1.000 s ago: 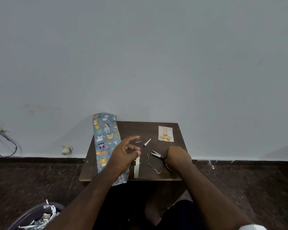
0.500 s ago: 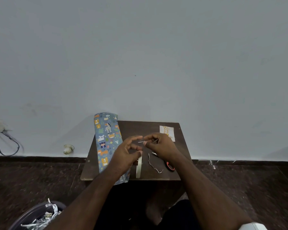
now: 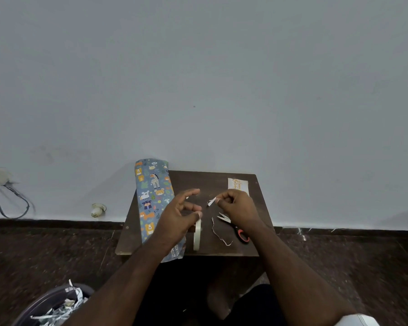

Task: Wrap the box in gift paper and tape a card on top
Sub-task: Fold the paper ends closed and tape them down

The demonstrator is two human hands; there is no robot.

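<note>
Two hands work over the small dark surface (image 3: 222, 182) at the lower centre of the frame. The right hand (image 3: 237, 208) has its grip closed to a fine pinch, thumb and forefinger nipping a small white piece of tape (image 3: 211, 201) that sticks out toward the left. The left hand (image 3: 177, 220) hangs loosely spread, fingers curved and holding nothing that I can make out, with its thumb just above the tape roll (image 3: 197, 234), which stands on edge near the front of the surface. The wrapped box (image 3: 154, 203), in blue paper printed with animals, lies along the left side of the surface, its far end against the wall and its near end over the front edge, partly hidden by the left forearm. The card (image 3: 238, 184) sits at the upper right corner of the surface, well apart from the box. Red-handled scissors (image 3: 233, 225) and a curly paper scrap (image 3: 218, 232) lie below the right hand.

By my reckoning the wrapping is done and the card is next. To do it well, the tape should be held only by its tip so it does not fold on itself, the card laid square on top of the box first, then the tape pressed half on card, half on paper
</note>
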